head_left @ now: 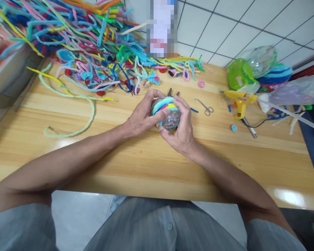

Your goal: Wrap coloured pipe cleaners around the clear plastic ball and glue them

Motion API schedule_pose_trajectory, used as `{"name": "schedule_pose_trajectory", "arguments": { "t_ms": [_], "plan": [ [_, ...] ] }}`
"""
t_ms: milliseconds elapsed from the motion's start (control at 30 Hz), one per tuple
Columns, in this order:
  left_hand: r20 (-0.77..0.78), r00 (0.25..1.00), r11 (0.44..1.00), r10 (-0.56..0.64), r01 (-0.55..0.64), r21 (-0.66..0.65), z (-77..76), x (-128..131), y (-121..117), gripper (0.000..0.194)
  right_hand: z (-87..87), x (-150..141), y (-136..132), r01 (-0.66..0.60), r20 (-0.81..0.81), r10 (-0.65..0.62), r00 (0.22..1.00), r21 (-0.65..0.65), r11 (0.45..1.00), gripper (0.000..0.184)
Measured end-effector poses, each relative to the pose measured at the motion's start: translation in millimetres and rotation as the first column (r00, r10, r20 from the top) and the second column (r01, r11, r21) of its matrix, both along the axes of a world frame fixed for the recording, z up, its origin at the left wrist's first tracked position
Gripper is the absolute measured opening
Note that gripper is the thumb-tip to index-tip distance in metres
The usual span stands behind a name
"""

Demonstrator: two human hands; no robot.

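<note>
Plastic shell (172, 120) between both hands (142, 118) (184, 132)

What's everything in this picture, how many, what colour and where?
Table: one, light wood, middle
Tiled wall: one, white, back
Wrapped ball: one, clear with coloured bands, centre
Fuzzy stems: lots, many colours, back left
Long stem: one, pale green, left
Box: one, greyish, left edge
Blurred patch: one, mostly white, top middle
Tool tips: two, dark, behind the wrapped ball
Scissors: one pair, silver, right of centre
Small curled thing: one, pink, back centre
Glue gun: one, yellow, right
Pen-like stick: one, whitish, below the glue gun
Small round thing: one, light blue, right
Craft pieces: several, green, blue and clear, back right
Plastic bag: one, clear, right
Shirt: one, grey, bottom
Left hand and right hand: two, bare, holding the wrapped ball
</note>
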State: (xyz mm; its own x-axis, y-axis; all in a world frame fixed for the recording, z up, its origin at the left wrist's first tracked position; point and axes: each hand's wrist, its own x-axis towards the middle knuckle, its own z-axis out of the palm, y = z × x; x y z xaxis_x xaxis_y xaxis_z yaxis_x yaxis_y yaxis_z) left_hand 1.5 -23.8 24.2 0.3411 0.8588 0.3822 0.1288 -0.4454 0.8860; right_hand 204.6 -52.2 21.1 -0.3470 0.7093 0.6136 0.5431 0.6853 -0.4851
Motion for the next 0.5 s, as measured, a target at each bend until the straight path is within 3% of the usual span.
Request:
{"name": "schedule_pose_trajectory", "arguments": {
  "t_ms": [500],
  "plan": [
    [-0.011,1.000,0.994,0.013,-0.012,0.108,-5.9,0.4,1.0,0.055,-6.0,-1.4,2.8,-0.066,-0.089,0.072,0.993,0.067,0.996,0.082]
  ]
}}
